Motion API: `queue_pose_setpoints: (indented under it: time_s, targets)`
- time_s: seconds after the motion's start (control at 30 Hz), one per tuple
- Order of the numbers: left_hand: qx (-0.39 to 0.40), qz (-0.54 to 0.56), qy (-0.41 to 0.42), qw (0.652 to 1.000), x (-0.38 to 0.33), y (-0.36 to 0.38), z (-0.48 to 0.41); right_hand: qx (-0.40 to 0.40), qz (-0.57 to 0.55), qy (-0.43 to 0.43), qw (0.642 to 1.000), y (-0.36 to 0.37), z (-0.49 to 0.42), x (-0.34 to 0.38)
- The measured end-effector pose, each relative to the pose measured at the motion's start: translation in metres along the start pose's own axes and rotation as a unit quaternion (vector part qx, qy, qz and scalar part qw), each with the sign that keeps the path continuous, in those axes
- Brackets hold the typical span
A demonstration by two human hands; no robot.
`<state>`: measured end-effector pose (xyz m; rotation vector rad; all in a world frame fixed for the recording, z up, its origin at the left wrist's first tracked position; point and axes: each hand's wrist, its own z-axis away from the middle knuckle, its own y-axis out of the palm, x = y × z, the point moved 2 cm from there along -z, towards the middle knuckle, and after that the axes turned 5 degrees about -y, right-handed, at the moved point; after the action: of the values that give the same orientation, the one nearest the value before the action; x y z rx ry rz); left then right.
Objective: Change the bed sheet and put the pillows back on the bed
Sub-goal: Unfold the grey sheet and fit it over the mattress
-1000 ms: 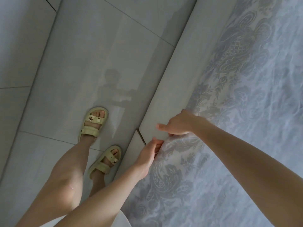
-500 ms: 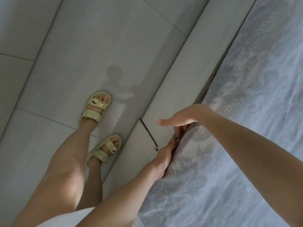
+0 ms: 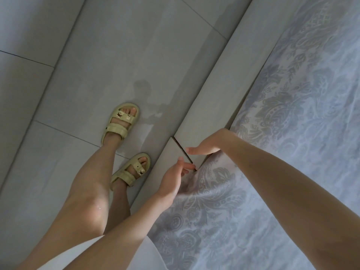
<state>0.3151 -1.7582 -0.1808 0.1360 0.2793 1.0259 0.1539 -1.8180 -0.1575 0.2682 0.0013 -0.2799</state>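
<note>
Looking straight down at a person standing beside a bed. The left half of the picture is a glossy grey tiled floor (image 3: 58,94) with thin dark grout lines. A faint reflection (image 3: 143,90) of the person shows on it towards 11 o'clock from the centre.

Just left of centre, two bare legs come up from 7 o'clock. Each foot wears a pale yellow two-strap sandal. The front sandal (image 3: 121,121) lies at 9 o'clock from the centre. The rear sandal (image 3: 132,170) sits at 5 o'clock from the front one, just beside the bed. A white garment (image 3: 81,254) edges the bottom of the picture at 7 o'clock.

A pale grey bed frame (image 3: 224,84) runs as a band from 6 o'clock to 1 o'clock, with a dark seam (image 3: 182,151) across it near the centre.

The left hand (image 3: 173,180) reaches in from 7 o'clock, just below the centre. Its fingers are loosely straight and its thumb is lifted apart. The fingertips (image 3: 190,166) touch the sheet's edge where it meets the frame.

The right hand (image 3: 209,145) lies at 2 o'clock from the left hand, near it but apart. Its thumb points left over the frame. Its fingers turn down out of sight at the sheet's edge, so I cannot tell whether they grip it.

The bed sheet (image 3: 292,133), pale blue-grey with a damask leaf pattern, covers the bed from 1 o'clock to 5 o'clock and is lightly wrinkled.
</note>
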Motion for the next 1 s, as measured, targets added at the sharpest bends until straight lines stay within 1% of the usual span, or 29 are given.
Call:
queue_pose_setpoints:
  time_s: [0.07,0.13,0.2,0.27,0.33,0.4,0.5,0.6,0.67,0.7,0.77,0.83,0.93,1.0]
  targets:
    - [0.011,-0.008,-0.001,1.0,0.003,-0.004,0.003,-0.019,0.011,-0.005,1.0,0.006,-0.001,0.003]
    - [0.038,0.001,-0.027,0.999,0.008,-0.005,0.006,-0.084,-0.025,-0.035,0.995,0.007,0.004,0.005]
    - [0.05,0.001,-0.031,0.998,0.013,-0.007,0.011,-0.154,-0.074,-0.078,0.982,0.009,0.008,0.006]
    - [0.034,-0.013,-0.014,0.999,0.022,-0.012,0.013,-0.178,-0.044,-0.105,0.977,0.018,0.014,0.013]
    - [0.008,-0.026,0.003,1.0,0.033,-0.018,0.017,-0.177,-0.004,-0.126,0.976,0.033,0.018,0.02]
    - [0.001,-0.025,0.002,1.0,0.043,-0.021,0.022,-0.161,0.022,-0.114,0.98,0.043,0.02,0.026]
    - [0.026,-0.023,-0.055,0.998,0.055,-0.025,0.026,-0.127,0.076,-0.078,0.986,0.056,0.013,0.033]
    - [0.037,-0.042,-0.059,0.997,0.063,-0.033,0.023,-0.107,0.097,-0.059,0.988,0.061,0.005,0.041]
    - [0.034,-0.049,-0.053,0.997,0.07,-0.036,0.022,-0.118,0.087,-0.06,0.987,0.06,0.002,0.046]
    - [0.033,-0.043,-0.05,0.997,0.074,-0.038,0.022,-0.141,0.068,-0.066,0.985,0.059,0.001,0.046]
    - [0.032,-0.027,-0.053,0.998,0.081,-0.042,0.025,-0.225,0.046,-0.099,0.968,0.064,0.003,0.045]
    - [0.045,-0.006,-0.052,0.998,0.089,-0.047,0.025,-0.312,0.104,-0.142,0.934,0.079,0.006,0.044]
    - [0.063,0.01,-0.053,0.997,0.094,-0.049,0.03,-0.372,0.176,-0.183,0.893,0.112,0.009,0.044]
    - [0.059,0.01,-0.036,0.998,0.095,-0.048,0.034,-0.414,0.17,-0.203,0.871,0.126,0.01,0.039]
